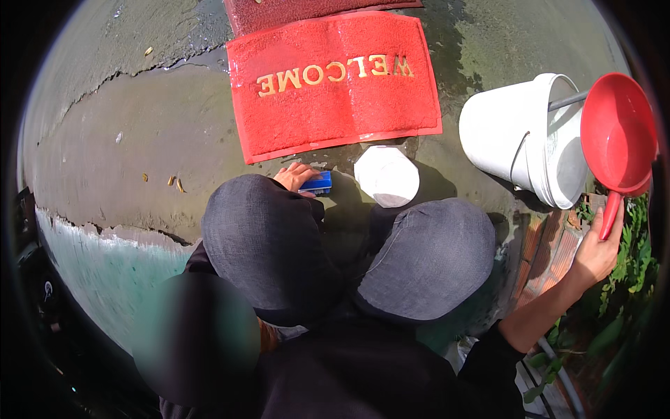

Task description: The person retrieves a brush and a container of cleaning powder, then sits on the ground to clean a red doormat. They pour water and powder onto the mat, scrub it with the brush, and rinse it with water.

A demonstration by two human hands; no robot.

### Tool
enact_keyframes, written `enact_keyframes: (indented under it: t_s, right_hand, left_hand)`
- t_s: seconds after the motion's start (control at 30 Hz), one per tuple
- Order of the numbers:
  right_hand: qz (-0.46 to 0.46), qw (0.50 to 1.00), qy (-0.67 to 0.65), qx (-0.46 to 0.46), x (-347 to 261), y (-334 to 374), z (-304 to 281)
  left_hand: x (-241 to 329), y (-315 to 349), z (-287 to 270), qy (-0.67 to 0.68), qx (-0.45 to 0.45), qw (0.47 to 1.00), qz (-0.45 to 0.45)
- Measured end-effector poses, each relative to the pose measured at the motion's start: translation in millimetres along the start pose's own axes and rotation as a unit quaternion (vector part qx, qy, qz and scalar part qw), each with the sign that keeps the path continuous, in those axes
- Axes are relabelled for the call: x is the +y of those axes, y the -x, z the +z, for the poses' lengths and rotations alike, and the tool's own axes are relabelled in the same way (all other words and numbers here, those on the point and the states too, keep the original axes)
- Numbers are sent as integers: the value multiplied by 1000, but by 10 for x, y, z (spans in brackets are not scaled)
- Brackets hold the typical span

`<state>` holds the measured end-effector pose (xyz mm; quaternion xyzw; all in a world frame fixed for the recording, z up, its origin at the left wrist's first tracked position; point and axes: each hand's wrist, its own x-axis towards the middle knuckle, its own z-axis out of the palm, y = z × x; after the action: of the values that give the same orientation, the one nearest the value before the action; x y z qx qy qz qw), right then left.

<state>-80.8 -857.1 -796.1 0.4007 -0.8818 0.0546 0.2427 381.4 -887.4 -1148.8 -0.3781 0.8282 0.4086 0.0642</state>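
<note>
On the right, my right hand is closed round the handle of a red plastic dipper. The dipper's round bowl is raised beside the mouth of a white bucket. My left hand reaches down past my left knee, its fingers closed over a blue scrub brush on the wet ground. Part of that hand is hidden behind the knee. A white eight-sided tub stands just right of the brush, in front of my knees.
A wet red doormat with yellow lettering lies ahead, and a darker red mat lies beyond it. Cracked wet concrete spreads left, with small yellowish bits on it. Bricks and green plants edge the right side.
</note>
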Motion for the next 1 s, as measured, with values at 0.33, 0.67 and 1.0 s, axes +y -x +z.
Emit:
enact_keyframes:
  t_s: [0.33, 0.67, 1.0]
  right_hand:
    - [-315, 937, -103, -111, -392, 483, 893]
    - [-479, 722, -261, -426, -1319, 1920, 1571]
    - [-271, 831, -250, -417, -1206, 1732, 1627]
  left_hand:
    - [263, -519, -632, -60, 40, 992, 108]
    - [756, -978, -151, 93, 40, 965, 242]
    - [967, -1649, -144, 77, 45, 954, 286]
